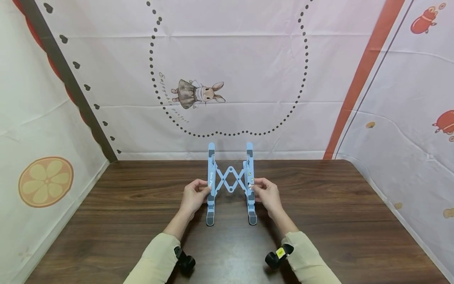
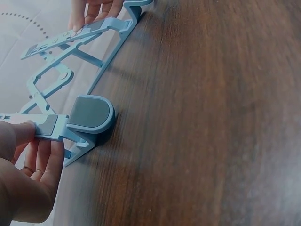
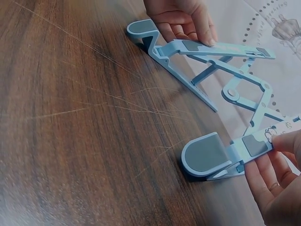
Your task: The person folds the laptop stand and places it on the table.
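A light blue folding laptop stand stands unfolded on the table, its two long arms joined by crossed struts. Grey pads cover parts of the arms and the lips at the near end. My left hand pinches the left arm, thumb on top and fingers beneath, as the left wrist view shows. On the other side, my right hand grips the right arm the same way, its thumb beside a small cartoon print. Both arms slope up from the table over their base bars.
The dark wood-grain table extends on all sides of the stand. A white printed cloth hangs behind it, with more cloth along the left and right edges. Black wrist cameras sit on both pale sleeves.
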A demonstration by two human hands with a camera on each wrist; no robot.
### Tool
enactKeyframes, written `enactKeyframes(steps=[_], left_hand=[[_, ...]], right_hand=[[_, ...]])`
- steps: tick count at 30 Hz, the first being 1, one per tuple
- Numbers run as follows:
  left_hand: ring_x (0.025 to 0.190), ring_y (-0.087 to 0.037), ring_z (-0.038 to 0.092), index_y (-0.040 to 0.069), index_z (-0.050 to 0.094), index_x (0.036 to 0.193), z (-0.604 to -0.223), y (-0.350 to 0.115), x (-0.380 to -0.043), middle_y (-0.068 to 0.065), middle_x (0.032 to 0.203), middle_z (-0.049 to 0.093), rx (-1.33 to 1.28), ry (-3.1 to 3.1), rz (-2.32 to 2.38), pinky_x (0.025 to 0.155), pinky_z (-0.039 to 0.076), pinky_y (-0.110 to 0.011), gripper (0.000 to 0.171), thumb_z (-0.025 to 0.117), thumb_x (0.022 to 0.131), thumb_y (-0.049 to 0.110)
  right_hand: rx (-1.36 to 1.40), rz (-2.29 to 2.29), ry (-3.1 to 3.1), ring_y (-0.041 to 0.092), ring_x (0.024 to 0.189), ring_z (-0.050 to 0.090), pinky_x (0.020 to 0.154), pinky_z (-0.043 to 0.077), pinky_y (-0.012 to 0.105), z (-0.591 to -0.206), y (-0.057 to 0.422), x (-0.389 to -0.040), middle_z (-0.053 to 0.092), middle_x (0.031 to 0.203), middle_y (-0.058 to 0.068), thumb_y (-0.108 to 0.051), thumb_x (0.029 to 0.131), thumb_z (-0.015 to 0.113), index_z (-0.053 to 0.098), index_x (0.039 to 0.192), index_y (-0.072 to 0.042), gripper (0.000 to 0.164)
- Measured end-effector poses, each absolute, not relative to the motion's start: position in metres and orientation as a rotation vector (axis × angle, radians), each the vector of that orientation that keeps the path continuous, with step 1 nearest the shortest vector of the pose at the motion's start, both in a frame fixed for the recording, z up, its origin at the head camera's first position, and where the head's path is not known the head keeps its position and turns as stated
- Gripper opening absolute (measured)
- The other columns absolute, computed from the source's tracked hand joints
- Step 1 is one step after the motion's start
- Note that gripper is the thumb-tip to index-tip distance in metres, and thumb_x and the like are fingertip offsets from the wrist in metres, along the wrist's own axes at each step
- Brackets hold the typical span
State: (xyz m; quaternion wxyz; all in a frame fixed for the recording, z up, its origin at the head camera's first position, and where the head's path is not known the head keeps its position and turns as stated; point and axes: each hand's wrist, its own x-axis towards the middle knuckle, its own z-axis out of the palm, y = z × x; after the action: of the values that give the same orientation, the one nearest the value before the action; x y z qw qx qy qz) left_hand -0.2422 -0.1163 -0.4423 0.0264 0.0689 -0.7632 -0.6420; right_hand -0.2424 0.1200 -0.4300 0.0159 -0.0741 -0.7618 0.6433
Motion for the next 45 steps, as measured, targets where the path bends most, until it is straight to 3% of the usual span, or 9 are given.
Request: enactKeyframes(steps=[38,45], left_hand=[[0.068,-0.013,0.061,0.009,0.064,0.094,-0.442,-0.1,-0.243,-0.006,0.083,0.063,0.229,-2.364,-2.004,0.061,0.055,-0.029,0.011,0.066,0.083,0.008],[0.069,-0.013,0.061,0.008,0.064,0.094,-0.442,-0.097,-0.242,-0.007,0.085,0.063,0.227,-2.367,-2.006,0.06,0.055,-0.029,0.011,0.065,0.084,0.007]], right_hand=[[-0.205,2.024,-2.344,0.02,0.075,0.062,0.064,0.056,0.035,-0.432,0.103,-0.242,0.062,0.085,0.007,-0.006,0.084,0.064,0.065,0.102,-0.006,0.019],[-0.196,2.02,-2.347,0.014,0.07,0.06,0.062,0.056,0.032,-0.432,0.099,-0.24,0.061,0.085,0.007,-0.006,0.083,0.064,0.066,0.101,-0.006,0.018]])
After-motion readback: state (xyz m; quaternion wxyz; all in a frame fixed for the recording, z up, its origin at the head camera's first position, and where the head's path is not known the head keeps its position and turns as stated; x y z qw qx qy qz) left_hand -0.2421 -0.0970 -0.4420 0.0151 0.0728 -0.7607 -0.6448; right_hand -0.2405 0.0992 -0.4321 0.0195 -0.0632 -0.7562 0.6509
